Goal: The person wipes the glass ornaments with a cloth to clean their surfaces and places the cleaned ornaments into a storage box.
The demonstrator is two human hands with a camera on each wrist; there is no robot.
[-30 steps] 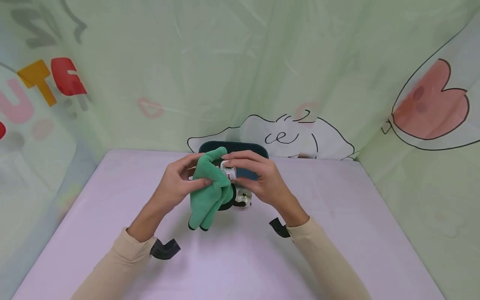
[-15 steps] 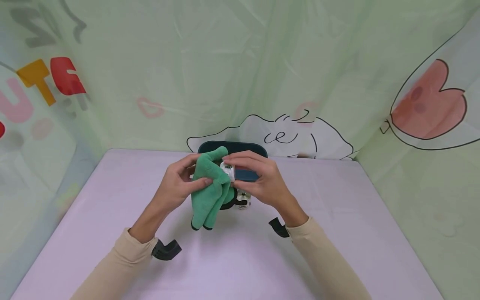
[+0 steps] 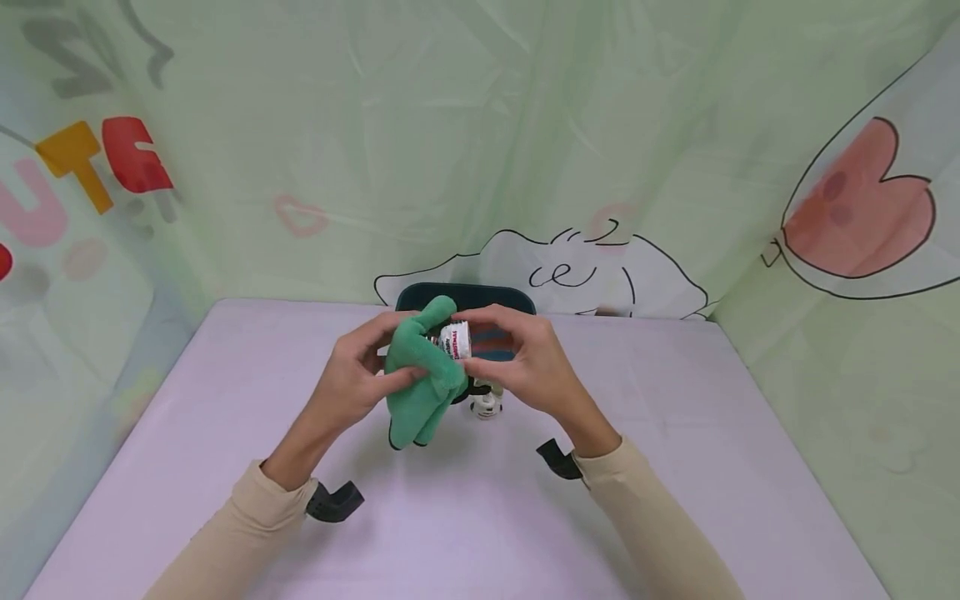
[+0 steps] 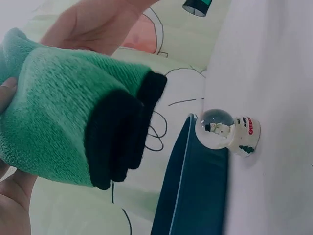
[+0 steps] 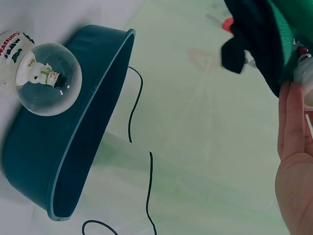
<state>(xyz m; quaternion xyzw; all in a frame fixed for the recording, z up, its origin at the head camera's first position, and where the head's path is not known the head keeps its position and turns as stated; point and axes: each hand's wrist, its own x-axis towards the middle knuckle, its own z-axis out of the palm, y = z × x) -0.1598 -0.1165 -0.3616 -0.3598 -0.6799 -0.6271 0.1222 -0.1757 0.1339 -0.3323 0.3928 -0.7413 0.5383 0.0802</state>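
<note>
My left hand (image 3: 356, 367) grips a green cloth (image 3: 420, 392) with dark edging, its thumb on top. The cloth wraps round the glass part of a snow globe, which is hidden. The globe's white base (image 3: 455, 340), with red lettering, pokes out to the right. My right hand (image 3: 517, 350) holds that base between thumb and fingertips. In the left wrist view the folded cloth (image 4: 63, 117) hangs in front of the held globe and hides it. A second snow globe (image 4: 215, 128), with a snowman inside, stands upright on the table just below the hands.
A dark teal bin (image 5: 49, 156) stands at the back of the table, behind the second snow globe. The purple-white tabletop (image 3: 637, 467) reaches back to a green printed curtain (image 3: 450, 150). Black wrist mounts (image 3: 335, 502) stick out from both sleeves.
The held globe's base has turned, bringing its red lettering up into view. My right fingers have shifted round it. The cloth's hanging corners have risen slightly.
</note>
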